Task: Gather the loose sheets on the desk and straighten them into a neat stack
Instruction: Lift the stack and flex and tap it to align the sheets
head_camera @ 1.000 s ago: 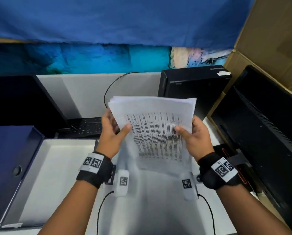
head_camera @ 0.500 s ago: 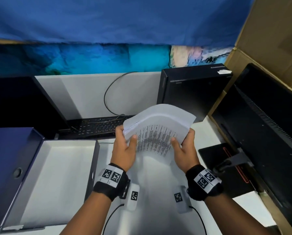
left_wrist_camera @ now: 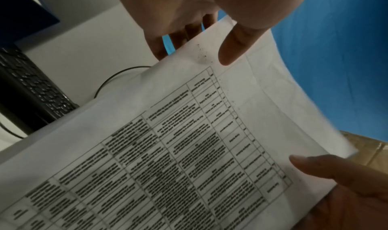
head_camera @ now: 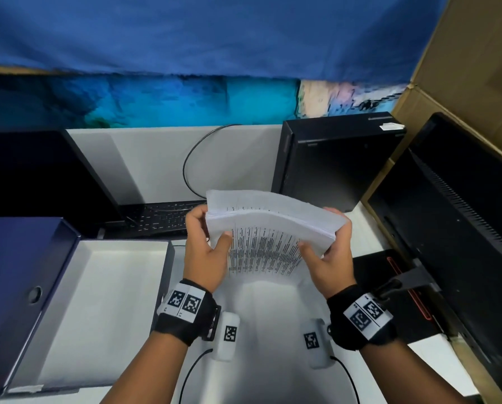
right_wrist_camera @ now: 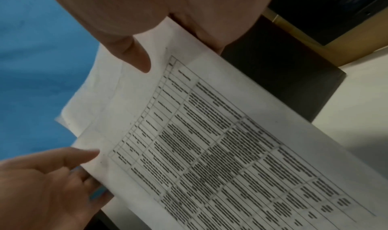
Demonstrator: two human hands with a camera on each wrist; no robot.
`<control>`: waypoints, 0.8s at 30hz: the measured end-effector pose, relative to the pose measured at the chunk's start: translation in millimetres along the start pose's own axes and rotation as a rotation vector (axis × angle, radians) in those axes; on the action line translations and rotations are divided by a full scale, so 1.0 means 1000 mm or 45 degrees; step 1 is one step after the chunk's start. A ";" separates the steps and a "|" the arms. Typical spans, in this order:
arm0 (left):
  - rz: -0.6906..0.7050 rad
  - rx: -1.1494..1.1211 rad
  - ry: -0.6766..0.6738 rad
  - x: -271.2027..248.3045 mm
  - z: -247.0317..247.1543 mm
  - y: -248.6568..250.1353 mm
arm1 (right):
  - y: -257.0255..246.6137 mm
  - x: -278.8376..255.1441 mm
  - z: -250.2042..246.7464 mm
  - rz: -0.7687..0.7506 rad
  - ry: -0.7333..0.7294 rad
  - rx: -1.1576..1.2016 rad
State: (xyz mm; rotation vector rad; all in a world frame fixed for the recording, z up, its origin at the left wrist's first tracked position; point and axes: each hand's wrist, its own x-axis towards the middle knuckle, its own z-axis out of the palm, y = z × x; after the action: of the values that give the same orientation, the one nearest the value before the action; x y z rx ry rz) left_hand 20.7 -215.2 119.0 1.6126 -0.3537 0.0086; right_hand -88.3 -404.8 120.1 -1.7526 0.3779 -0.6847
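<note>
White desk is spreading under me, with an open box lying at my left, nothing showing inside. My left hand and right hand are pinching the stack of sheets above it, long axis running left to right, top edge bowing away from me.

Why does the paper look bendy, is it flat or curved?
Curved. The paper stack arches upward between the left hand and right hand.

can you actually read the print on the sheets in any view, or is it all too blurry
Not in any view. Head view: the sheets are small and bowed, the print only dark streaks. Left wrist view: the table grid shows, the words are smeared, the left hand out of focus. Right wrist view: dim, the far corner blurred beside the right hand.
</note>
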 end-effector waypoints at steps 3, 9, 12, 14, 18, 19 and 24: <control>0.014 0.028 -0.016 0.008 0.000 0.005 | -0.004 0.005 0.000 -0.036 0.005 0.092; -0.070 0.137 -0.061 0.010 0.004 -0.008 | 0.005 0.000 0.008 0.076 -0.002 -0.027; -0.042 0.171 -0.067 0.007 0.008 -0.003 | 0.001 0.001 0.011 0.096 0.007 -0.134; 0.021 0.129 -0.017 0.006 0.009 0.006 | -0.007 0.003 0.011 0.039 0.024 -0.149; 0.019 0.126 -0.002 0.001 0.007 0.004 | -0.008 0.002 0.009 0.006 -0.018 -0.211; -0.022 0.162 -0.059 -0.003 0.008 -0.001 | -0.004 -0.001 0.010 0.048 -0.053 -0.228; -0.108 0.314 -0.224 -0.013 0.014 -0.013 | 0.008 -0.012 0.010 0.190 -0.105 -0.211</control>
State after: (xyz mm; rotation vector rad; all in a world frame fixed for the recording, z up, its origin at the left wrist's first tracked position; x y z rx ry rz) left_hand 8.7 -225.6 102.0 1.8777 -0.4326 -0.1608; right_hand -90.6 -392.1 107.1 -1.8809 0.5147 -0.4840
